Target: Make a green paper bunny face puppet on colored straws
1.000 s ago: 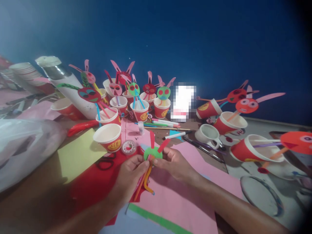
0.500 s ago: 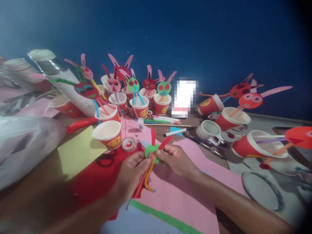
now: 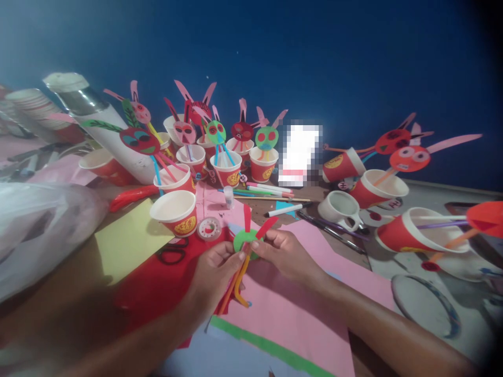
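Between my two hands is a paper puppet with a round green head (image 3: 240, 241), two red ears (image 3: 247, 219) and orange straw-like strips (image 3: 238, 283) hanging below. My left hand (image 3: 218, 264) pinches it on the left, the thumb lying where the strips meet the head. From the right, my right hand (image 3: 281, 251) presses its thumb on the green disc, fingers behind it. The puppet is above pink paper sheets (image 3: 291, 319) and a red sheet (image 3: 149, 293). Just beyond the hands are a tape roll (image 3: 209, 229) and the dark handles of scissors (image 3: 173, 254).
Red paper cups (image 3: 226, 170) with finished-looking puppets line the back; others lie tipped at right (image 3: 412, 235). A white mug (image 3: 340, 207), marker pens (image 3: 288, 209), yellow paper (image 3: 126, 241), a plastic bag (image 3: 47, 230) and a large tape roll (image 3: 426, 306) lie around.
The view has shifted slightly, so the cups and mug at right appear a little farther right. Both hands keep nearly the same pinch on the puppet.
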The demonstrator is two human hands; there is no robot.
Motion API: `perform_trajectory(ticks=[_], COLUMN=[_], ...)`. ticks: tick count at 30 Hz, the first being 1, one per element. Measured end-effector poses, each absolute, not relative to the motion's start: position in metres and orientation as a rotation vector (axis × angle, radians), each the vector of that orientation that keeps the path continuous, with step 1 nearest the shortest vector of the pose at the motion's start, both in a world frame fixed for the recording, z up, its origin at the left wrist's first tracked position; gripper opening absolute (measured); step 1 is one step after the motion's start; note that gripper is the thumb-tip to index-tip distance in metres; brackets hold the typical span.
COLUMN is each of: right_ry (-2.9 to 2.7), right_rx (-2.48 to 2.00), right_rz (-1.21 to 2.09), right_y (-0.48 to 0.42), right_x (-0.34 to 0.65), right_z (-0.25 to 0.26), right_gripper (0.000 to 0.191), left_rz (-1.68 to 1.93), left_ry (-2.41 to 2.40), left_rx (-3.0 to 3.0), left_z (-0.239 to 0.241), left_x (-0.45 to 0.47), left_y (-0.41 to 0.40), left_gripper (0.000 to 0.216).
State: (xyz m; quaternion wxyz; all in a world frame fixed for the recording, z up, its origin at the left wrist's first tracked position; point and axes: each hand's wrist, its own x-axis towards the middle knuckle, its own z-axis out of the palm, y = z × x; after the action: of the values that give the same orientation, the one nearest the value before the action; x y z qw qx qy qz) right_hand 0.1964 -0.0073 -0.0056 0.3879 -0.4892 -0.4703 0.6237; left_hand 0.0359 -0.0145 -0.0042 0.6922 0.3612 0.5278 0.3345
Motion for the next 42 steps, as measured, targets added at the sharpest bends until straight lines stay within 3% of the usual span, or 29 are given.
perform_trajectory(ticks=[11, 15, 18, 22, 29, 38, 42], right_ry=[-1.348, -1.378, -1.481, -1.676, -1.872, -1.976, -2.083], right_rx=[-1.398, -1.451, -1.531, -1.581, -1.639, -1.725, -1.794], right_rz=[1.55, 1.627, 1.554, 1.359, 1.145, 1.003, 0.845], right_y=[0.003, 0.007, 0.006, 0.004, -0.002, 0.0, 0.003], right_x=[0.207, 0.212, 0.213, 0.213, 0.211, 0.209, 0.21], right_z=[-0.002, -0.002, -0.006, -0.008, -0.004, 0.004, 0.012], right_gripper=[0.017, 0.02, 0.02, 0.022, 0.012, 0.025, 0.021], left_rz=[0.581, 0.542, 0.66, 0.838, 0.563, 0.701, 0.79], left_ry=[0.982, 1.041, 1.247, 1.253, 0.942, 0.925, 0.94], left_rx=[0.796, 0.951, 1.229, 1.885, 2.525, 2.409, 2.337], left_z=[0.001, 0.001, 0.004, 0.008, -0.002, 0.002, 0.001], left_x=[0.032, 0.024, 0.014, 0.008, 0.021, 0.018, 0.012], left_y=[-0.015, -0.01, -0.007, -0.009, -0.025, -0.023, -0.017], left_gripper=[0.021, 0.037, 0.041, 0.017, 0.032, 0.023, 0.023])
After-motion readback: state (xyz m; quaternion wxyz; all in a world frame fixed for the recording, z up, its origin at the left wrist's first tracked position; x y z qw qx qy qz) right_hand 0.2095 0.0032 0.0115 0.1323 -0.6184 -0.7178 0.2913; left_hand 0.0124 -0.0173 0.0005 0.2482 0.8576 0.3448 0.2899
